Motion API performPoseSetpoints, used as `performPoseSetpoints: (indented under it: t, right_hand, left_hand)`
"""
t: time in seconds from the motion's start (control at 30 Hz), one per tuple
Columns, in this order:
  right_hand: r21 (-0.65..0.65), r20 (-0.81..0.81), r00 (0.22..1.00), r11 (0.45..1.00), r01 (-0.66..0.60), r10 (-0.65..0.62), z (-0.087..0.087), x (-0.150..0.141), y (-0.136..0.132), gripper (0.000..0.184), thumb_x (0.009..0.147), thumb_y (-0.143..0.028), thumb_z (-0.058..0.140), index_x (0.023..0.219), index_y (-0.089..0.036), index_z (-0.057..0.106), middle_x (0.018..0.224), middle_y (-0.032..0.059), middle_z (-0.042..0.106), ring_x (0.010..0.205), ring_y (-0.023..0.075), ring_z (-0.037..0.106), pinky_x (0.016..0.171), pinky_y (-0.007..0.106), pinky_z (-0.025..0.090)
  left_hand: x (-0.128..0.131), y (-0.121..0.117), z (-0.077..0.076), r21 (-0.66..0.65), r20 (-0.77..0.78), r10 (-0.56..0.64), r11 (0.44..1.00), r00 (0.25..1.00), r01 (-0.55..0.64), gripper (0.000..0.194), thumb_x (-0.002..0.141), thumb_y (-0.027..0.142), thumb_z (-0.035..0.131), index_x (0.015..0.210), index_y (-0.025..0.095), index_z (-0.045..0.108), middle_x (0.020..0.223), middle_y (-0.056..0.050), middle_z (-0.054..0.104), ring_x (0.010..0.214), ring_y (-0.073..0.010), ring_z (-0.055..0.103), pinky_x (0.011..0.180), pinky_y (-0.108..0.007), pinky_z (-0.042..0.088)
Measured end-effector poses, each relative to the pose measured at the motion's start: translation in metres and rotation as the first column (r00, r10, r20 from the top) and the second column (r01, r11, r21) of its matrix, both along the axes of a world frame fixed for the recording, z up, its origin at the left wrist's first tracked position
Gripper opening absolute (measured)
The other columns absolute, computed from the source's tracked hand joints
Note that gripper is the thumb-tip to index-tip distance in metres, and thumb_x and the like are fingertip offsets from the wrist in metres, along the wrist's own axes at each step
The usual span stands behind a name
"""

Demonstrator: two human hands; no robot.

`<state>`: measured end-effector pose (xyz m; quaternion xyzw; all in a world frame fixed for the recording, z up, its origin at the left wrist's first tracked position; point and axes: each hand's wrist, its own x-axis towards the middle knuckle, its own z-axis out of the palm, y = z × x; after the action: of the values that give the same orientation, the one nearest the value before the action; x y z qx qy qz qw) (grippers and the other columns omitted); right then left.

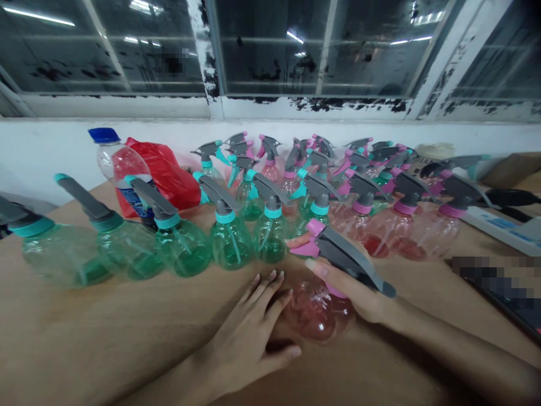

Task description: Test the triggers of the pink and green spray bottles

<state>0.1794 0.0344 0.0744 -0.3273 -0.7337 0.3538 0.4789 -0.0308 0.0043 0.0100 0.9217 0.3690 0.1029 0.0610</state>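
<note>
My right hand (342,276) is wrapped round the neck of a pink spray bottle (319,316) with a grey and pink trigger head. The bottle leans on the tabletop, its head tilted to the right. Beside its left side, my left hand (257,321) lies with fingers stretched out and holds nothing. Whether its fingertips touch the bottle I cannot tell. Just beyond both hands stands a row of spray bottles, green ones such as the green spray bottle (230,245) on the left and pink ones such as the pink spray bottle (408,225) on the right.
Several more spray bottles (270,169) crowd behind the front row. A clear plastic bottle with a blue cap (120,160) stands by a red plastic bag (167,175) at the back left. On the right are a white power strip (502,228) and a dark flat device (502,301).
</note>
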Motion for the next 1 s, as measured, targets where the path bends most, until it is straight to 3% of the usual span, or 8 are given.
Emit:
performPoseSetpoints:
  t: [1.0]
  right_hand:
    - [-0.027, -0.030, 0.999, 0.999, -0.017, 0.016, 0.0032, -0.0009, -0.0018, 0.019, 0.082, -0.026, 0.062, 0.101, -0.023, 0.062, 0.100, 0.0010, 0.068, 0.090, 0.0175, 0.065, 0.082, 0.031, 0.050]
  left_hand:
    - [0.0003, -0.0002, 0.0009, -0.021, -0.035, 0.009, 1.000, 0.999, -0.009, 0.068, 0.087, 0.059, 0.052, 0.137, 0.014, 0.041, 0.149, -0.014, 0.029, 0.136, -0.0337, 0.024, 0.107, -0.052, 0.026]
